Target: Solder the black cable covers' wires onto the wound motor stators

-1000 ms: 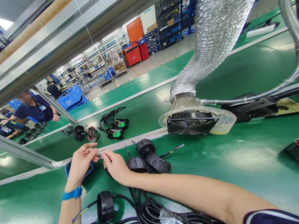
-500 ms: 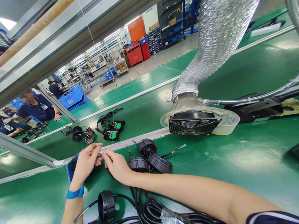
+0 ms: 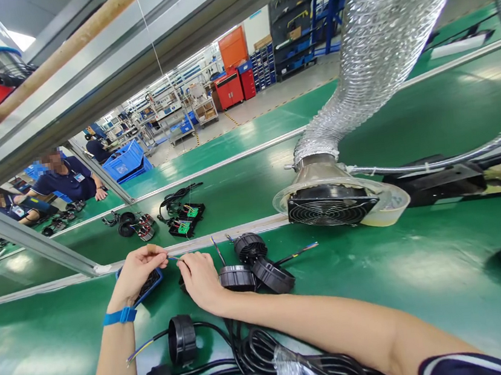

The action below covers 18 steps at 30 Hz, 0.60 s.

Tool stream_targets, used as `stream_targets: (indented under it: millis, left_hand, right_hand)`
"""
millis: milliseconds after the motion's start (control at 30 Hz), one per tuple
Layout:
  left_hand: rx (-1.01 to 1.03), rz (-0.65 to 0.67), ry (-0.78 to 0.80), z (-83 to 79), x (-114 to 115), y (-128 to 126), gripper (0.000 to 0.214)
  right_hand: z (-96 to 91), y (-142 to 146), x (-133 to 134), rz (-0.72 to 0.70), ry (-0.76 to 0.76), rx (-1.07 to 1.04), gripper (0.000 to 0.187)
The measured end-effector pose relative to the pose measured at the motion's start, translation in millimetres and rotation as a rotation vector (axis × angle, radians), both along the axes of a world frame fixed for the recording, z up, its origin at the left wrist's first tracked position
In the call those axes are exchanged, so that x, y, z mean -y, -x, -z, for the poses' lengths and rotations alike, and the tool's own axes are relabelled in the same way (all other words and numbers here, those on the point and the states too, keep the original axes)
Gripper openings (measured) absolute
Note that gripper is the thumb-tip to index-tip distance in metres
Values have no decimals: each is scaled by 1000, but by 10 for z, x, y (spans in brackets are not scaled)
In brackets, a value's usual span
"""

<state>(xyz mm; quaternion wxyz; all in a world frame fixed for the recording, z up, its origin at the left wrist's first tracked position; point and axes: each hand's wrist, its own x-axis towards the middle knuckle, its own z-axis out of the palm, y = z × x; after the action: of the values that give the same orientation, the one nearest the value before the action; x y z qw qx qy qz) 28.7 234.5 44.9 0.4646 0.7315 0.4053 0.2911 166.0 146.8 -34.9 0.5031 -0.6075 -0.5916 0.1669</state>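
Note:
My left hand is closed in a pinch on the tip of a thin wire. The wire runs across to the curled fingers of my right hand, which holds its other side. Under my right palm, a dark round part shows only at its edge. Below my left hand lies a small blue tray with dark contents, partly covered by the hand. To the right of my right hand sit black round caps with stripped coloured wire ends sticking out.
Coiled black cables lie in front, with more black caps on them. A fan under a foil duct stands right of centre. Green circuit boards lie beyond the rail. A co-worker stands at the far left.
My hands have drawn slightly apart, so a short stretch of wire shows between them. My left hand has shifted a little left, uncovering more of the blue tray.

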Motion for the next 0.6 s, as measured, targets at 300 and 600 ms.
stream_targets:
  millis: [300, 600]
  left_hand:
    - [32, 88, 2, 5, 98, -101, 22]
    - [-54, 96, -85, 26, 143, -188, 25]
  right_hand:
    - [5, -6, -7, -67, 25, 5, 29]
    - [30, 9, -11, -70, 15, 16, 31]
